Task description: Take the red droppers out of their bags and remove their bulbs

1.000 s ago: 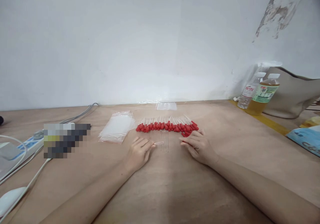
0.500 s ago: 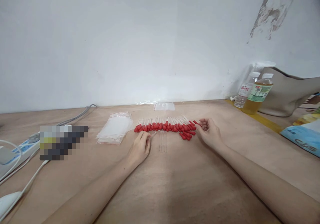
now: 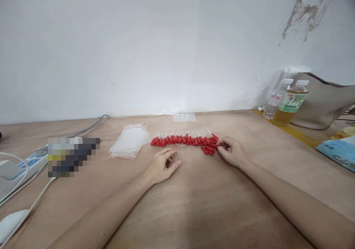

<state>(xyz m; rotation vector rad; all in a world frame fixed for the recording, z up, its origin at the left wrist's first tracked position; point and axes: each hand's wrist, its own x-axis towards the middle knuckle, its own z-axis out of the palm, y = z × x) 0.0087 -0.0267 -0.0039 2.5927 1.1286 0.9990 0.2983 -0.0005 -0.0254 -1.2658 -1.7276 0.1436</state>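
A row of thin clear tubes with red rubber bulbs (image 3: 183, 140), like droppers, lies across the middle of the table, bulbs toward me. Just in front of the row lie several bare clear glass tubes (image 3: 182, 157) side by side. My left hand (image 3: 164, 164) rests at their left edge, thumb and fingers apart; its fingertips partly cover the nearest tubes. At the row's right end, my right hand (image 3: 230, 151) pinches a red rubber bulb (image 3: 213, 146) between thumb and forefinger. Below that bulb are a few loose red bulbs (image 3: 208, 151), close to its fingertips.
Left of the row is a stack of clear zip bags (image 3: 129, 141); another clear bag (image 3: 183, 117) lies by the wall. A power strip (image 3: 30, 164) with cables is at far left. Two bottles (image 3: 291, 104), a grey container (image 3: 318, 101) and a blue packet (image 3: 338, 151) stand right.
My left hand has moved right to the bare tubes, and its fingers have spread from their pinch on a thin tube. My right hand has come slightly lower with the red bulb.
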